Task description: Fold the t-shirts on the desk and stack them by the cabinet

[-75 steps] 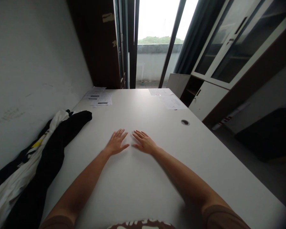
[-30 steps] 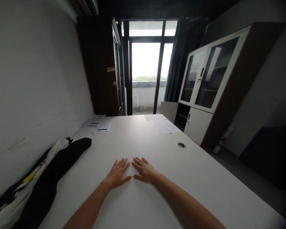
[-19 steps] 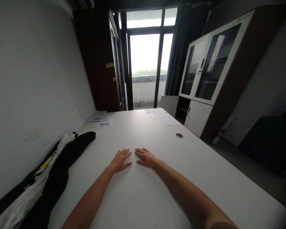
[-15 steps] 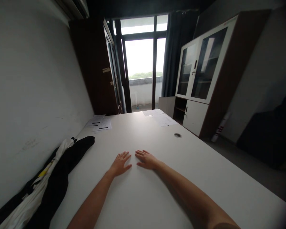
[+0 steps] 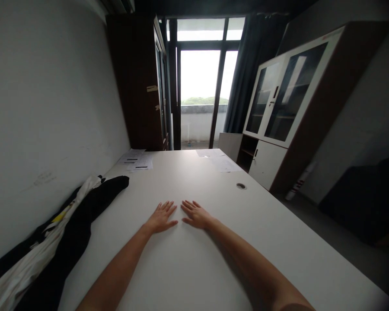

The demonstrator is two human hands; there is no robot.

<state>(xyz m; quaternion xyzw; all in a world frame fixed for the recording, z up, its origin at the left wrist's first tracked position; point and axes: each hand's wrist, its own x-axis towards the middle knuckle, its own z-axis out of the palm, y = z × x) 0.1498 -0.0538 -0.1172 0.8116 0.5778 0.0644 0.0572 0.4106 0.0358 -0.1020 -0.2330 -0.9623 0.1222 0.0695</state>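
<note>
My left hand (image 5: pixel 161 217) lies palm down on the white tabletop (image 5: pixel 188 263), fingers spread, with nothing in it. Just to its right, my right hand (image 5: pixel 196 214) also rests flat, its fingers apart and pointing to the upper left. A narrow gap separates the two hands; they do not touch. Black and white clothing (image 5: pixel 81 216) is heaped along the table's left side, nearest to my left hand but well apart from it.
Printed papers (image 5: pixel 136 160) lie at the far left of the table, and more sheets (image 5: pixel 222 162) at the far right. A round cable hole (image 5: pixel 241 186) is set near the right edge. Beyond stand a dark cabinet (image 5: pixel 132 86) and a white glass-door cabinet (image 5: pixel 269 162), its lower door open.
The view has tilted slightly, so the window and cabinets sit further right and lean. Both hands stay flat on the table in nearly the same place.
</note>
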